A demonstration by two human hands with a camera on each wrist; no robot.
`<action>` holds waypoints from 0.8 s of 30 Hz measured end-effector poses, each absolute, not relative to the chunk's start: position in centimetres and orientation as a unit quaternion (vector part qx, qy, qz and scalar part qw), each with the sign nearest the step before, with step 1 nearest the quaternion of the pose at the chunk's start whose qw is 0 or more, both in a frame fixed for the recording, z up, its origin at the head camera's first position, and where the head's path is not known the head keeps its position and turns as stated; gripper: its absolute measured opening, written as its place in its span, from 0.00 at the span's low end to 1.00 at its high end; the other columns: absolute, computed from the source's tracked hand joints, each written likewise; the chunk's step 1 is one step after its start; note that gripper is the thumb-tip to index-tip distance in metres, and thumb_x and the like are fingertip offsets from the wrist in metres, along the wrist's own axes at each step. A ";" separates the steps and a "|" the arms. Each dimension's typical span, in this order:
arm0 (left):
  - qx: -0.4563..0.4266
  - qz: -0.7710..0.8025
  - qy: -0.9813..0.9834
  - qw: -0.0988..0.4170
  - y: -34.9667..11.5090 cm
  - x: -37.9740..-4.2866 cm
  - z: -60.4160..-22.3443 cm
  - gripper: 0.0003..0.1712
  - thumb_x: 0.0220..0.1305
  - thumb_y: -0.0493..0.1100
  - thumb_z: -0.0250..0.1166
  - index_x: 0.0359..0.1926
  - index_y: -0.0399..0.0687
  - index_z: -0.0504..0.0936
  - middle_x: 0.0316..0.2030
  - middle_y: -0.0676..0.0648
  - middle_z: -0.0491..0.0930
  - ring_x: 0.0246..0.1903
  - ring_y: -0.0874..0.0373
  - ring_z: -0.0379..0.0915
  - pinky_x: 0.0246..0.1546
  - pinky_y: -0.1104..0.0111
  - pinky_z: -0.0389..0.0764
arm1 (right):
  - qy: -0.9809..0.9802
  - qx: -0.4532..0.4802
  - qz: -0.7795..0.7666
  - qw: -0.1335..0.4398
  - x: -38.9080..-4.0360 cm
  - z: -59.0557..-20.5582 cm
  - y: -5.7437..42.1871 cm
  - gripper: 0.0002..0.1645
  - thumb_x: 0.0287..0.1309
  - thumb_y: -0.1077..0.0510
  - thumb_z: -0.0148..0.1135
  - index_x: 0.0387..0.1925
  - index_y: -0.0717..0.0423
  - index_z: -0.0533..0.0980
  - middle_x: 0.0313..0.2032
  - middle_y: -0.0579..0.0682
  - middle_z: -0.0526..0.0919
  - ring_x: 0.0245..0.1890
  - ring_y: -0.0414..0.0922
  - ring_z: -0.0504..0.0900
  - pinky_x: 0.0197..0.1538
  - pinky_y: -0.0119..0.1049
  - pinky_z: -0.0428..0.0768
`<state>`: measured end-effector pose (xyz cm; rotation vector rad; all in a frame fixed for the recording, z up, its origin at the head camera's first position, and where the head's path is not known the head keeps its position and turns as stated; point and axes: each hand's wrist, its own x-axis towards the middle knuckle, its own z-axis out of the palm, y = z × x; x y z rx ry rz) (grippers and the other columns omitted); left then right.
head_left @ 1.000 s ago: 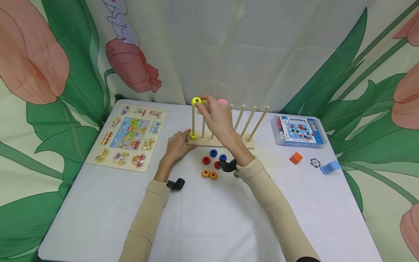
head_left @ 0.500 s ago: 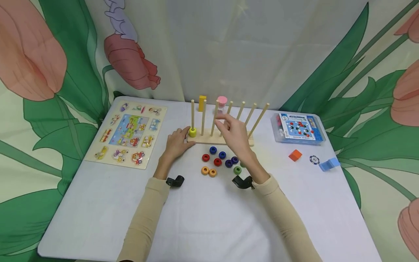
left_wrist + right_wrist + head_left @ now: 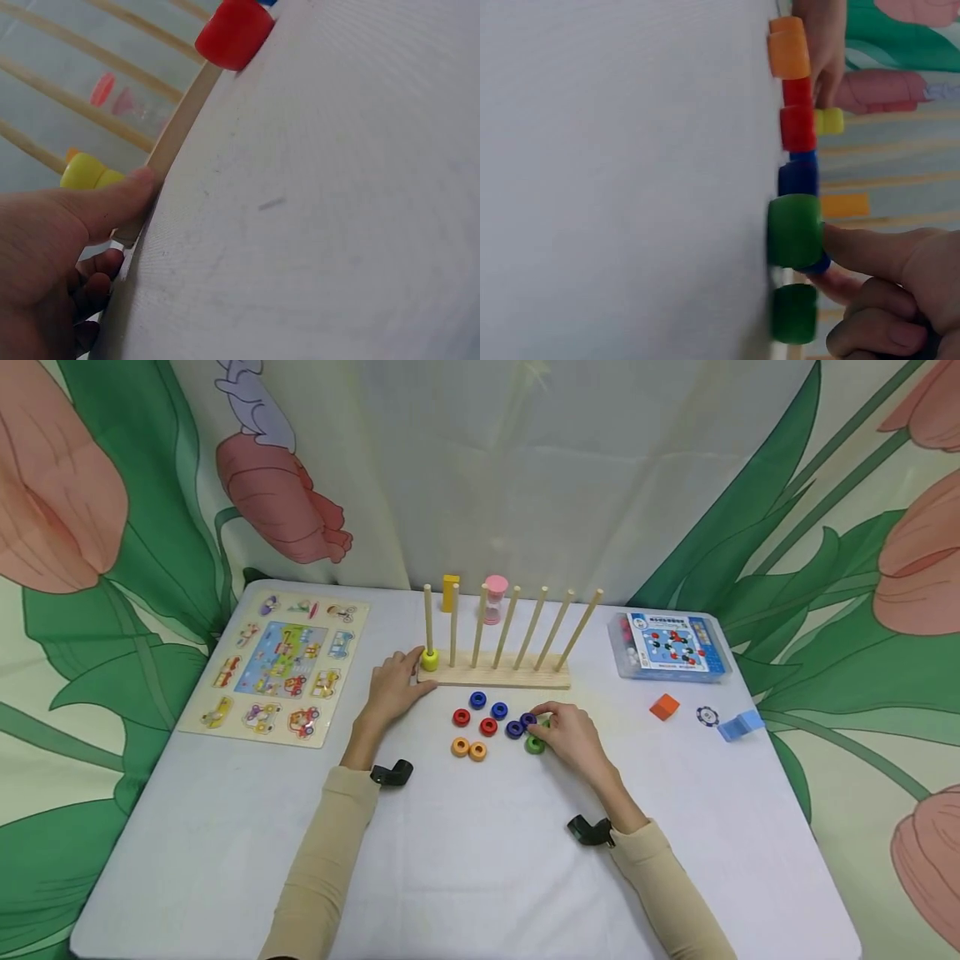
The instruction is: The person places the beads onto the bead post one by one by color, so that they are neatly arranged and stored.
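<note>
My left hand grips the left end of a wooden peg stand, thumb along the front of its base. Two stacked yellow beads sit at the bottom of the leftmost peg; the other pegs are bare. On the table, my right hand has thumb and index finger around a dark purple-blue bead. In the right wrist view a green bead partly hides that pinch. Beside it lie another purple-blue bead, blue beads, red beads, orange beads and a second green bead.
A picture puzzle board lies to the left. Behind the stand are a yellow block and a pink sandglass. On the right are a plastic box, an orange block, a patterned chip and a blue block.
My right hand put a second yellow bead onto the leftmost peg, let go, then moved down and right to the loose beads. The left hand stays at the stand's end.
</note>
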<state>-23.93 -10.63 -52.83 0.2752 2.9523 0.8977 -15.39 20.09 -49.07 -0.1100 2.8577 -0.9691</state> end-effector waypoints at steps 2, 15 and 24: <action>0.090 0.292 0.952 0.020 -10.6 -24.0 -52.7 0.45 0.59 0.60 0.64 0.71 0.47 0.60 0.37 0.47 0.68 0.36 0.52 0.62 0.40 0.59 0.62 | 0.948 -0.039 -0.312 0.045 -15.5 -48.7 19.9 0.18 0.55 0.50 0.68 0.44 0.54 0.81 0.12 0.46 0.67 0.11 0.41 0.63 0.16 0.35 0.60; 0.102 0.295 0.950 0.014 -10.7 -23.9 -53.1 0.45 0.58 0.61 0.65 0.70 0.47 0.61 0.36 0.47 0.69 0.35 0.52 0.63 0.39 0.59 0.62 | 0.885 -0.134 -0.391 -0.213 -20.5 -37.0 10.4 0.21 0.61 0.48 0.61 0.51 0.55 0.78 0.15 0.49 0.69 0.11 0.42 0.58 0.16 0.34 0.54; 0.101 0.296 0.950 0.012 -11.0 -24.0 -52.8 0.45 0.59 0.61 0.64 0.70 0.47 0.61 0.36 0.47 0.69 0.35 0.52 0.62 0.40 0.59 0.61 | 0.923 -0.157 -0.317 -0.151 -23.2 -35.6 7.8 0.22 0.64 0.47 0.57 0.54 0.56 0.77 0.10 0.44 0.61 0.09 0.39 0.57 0.14 0.33 0.55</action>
